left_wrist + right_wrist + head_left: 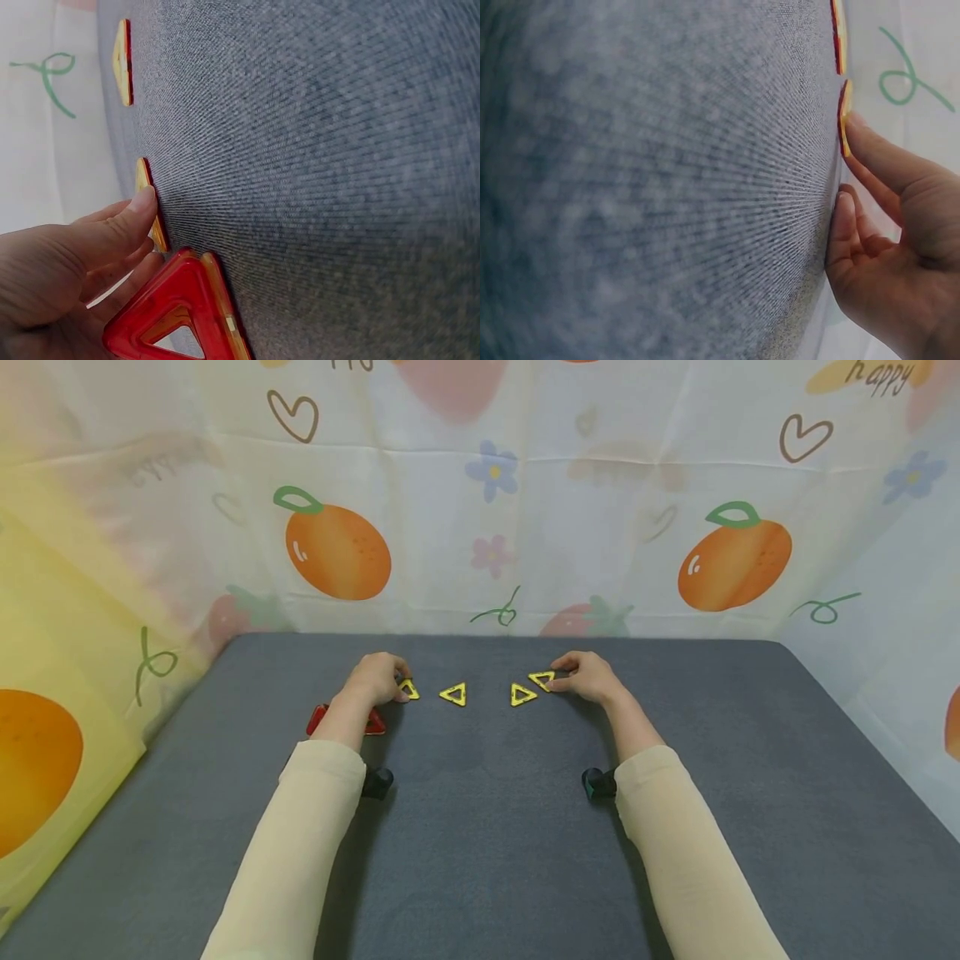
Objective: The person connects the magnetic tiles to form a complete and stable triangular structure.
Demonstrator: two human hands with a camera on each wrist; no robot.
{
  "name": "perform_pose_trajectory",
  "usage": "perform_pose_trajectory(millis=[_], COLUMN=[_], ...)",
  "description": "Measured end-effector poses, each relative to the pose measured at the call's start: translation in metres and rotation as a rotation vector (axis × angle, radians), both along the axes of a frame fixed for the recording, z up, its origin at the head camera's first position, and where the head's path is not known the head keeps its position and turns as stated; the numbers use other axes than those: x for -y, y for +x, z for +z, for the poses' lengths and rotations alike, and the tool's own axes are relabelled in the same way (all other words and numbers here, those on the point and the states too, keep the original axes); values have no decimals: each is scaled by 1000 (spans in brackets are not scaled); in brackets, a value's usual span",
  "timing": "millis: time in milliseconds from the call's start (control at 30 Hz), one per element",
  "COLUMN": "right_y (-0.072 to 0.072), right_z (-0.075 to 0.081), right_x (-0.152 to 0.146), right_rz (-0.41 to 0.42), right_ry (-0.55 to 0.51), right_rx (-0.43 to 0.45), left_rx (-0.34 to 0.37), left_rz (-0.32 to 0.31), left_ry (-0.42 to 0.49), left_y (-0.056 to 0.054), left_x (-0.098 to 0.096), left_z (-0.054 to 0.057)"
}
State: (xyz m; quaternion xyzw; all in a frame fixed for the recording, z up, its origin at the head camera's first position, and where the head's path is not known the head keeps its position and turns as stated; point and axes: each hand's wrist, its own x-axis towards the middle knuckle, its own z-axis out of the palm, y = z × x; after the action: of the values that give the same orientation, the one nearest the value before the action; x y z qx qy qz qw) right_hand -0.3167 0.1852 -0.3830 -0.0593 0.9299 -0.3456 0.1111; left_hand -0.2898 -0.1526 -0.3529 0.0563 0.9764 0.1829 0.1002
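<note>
My left hand (375,679) pinches a yellow triangular magnetic tile (409,690) between thumb and fingers at the table's far side. In the left wrist view the thumb lies over part of this tile (142,176). Across from it, my right hand (588,677) pinches another yellow triangular tile (539,677) by its edge; its thumb (877,146) shows against the tile in the right wrist view. Between the hands lie two more triangles, a left yellow tile (453,695) and a right yellow tile (522,695). The right one lies close beside the tile in my right hand.
Red triangular tiles (376,723) stand near my left wrist, partly hidden by the forearm; in the left wrist view a red tile (150,311) is raised off the cloth. The grey tabletop (480,843) ends at a printed curtain (450,527) behind.
</note>
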Motion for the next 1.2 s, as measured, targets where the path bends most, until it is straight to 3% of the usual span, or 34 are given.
perform_pose_trajectory(millis=[467,767,967,1200], right_y=[0,-2,0,0], right_z=[0,-1,0,1], right_x=[3,2,0,1], right_rz=[-11,-17,-21,-18], right_ry=[4,1,-7,-16], right_rx=[-1,3,2,8], left_rx=[-75,-188,-168,-70], left_rz=[16,1,-83,-217], left_ry=[9,125,241,320], left_y=[-2,3,17,40], left_x=[-6,-24,-54,-86], left_z=[-5,1,10,6])
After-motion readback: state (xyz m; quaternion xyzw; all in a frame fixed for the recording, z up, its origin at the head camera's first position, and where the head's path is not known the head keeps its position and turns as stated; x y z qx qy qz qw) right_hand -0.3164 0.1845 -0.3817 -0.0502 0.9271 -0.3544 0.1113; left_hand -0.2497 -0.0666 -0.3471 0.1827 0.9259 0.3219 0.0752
